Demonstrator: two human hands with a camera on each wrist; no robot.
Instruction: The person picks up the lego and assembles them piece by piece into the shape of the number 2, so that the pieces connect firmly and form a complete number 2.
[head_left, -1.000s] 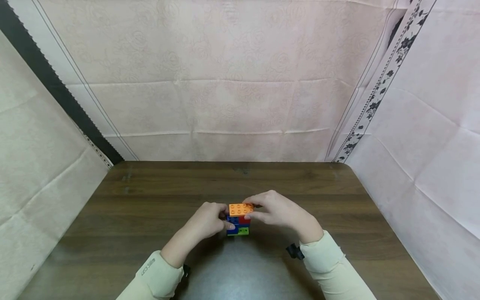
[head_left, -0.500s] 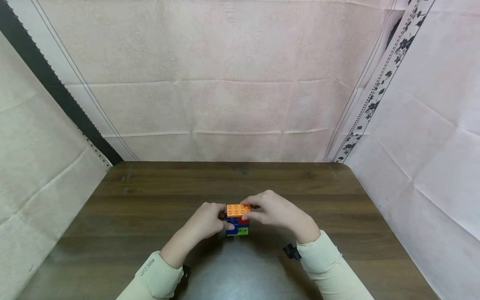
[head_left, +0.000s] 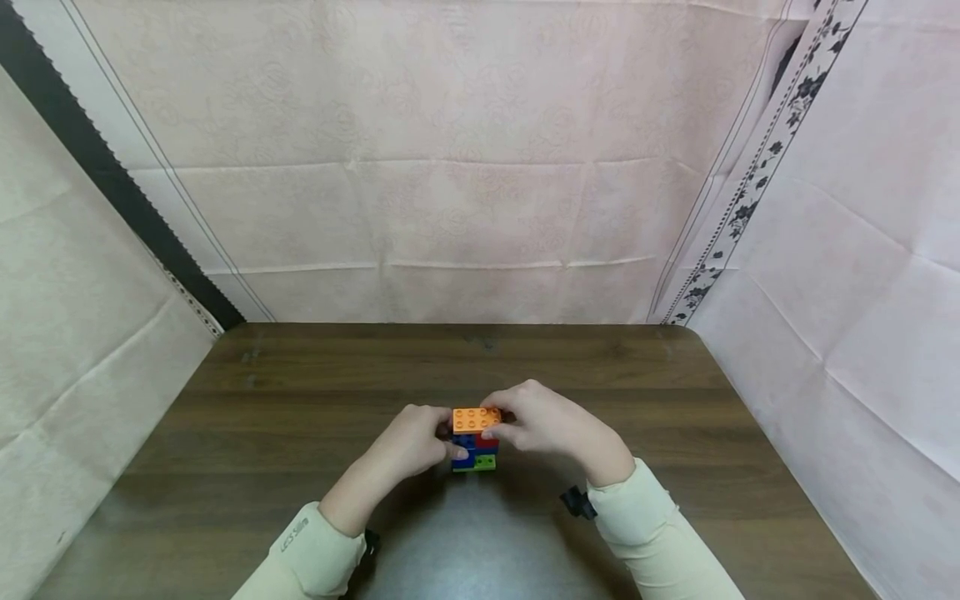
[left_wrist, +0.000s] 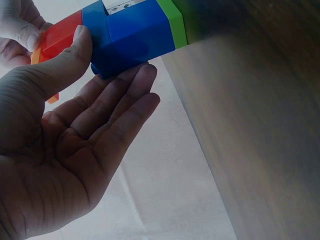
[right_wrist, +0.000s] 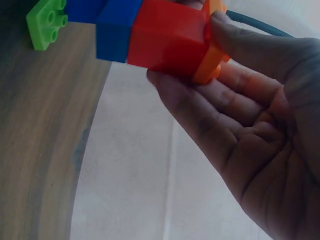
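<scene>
A small stack of toy building bricks stands on the table between both hands. A green plate [right_wrist: 42,25] is lowest, with a blue brick [left_wrist: 140,30] on part of it. Above come a thinner blue layer [right_wrist: 114,37] and a red brick [right_wrist: 167,39]. An orange plate [head_left: 471,421] with round studs tops the stack. My left hand [head_left: 416,439] grips the stack from the left, thumb near the red and blue join, fingers behind. From the right, my right hand [head_left: 551,425] pinches the orange plate's end. Whether that plate is fully pressed down, I cannot tell.
The brown wooden table [head_left: 300,375] has pale patterned cloth [head_left: 465,208] hanging behind it and at both sides. A black wrist device [head_left: 579,503] sits by the right cuff, another dark piece by the left cuff.
My right hand and the orange plate have shifted slightly left, so the plate sits more squarely over the stack. The left hand has kept its grip with hardly any movement.
</scene>
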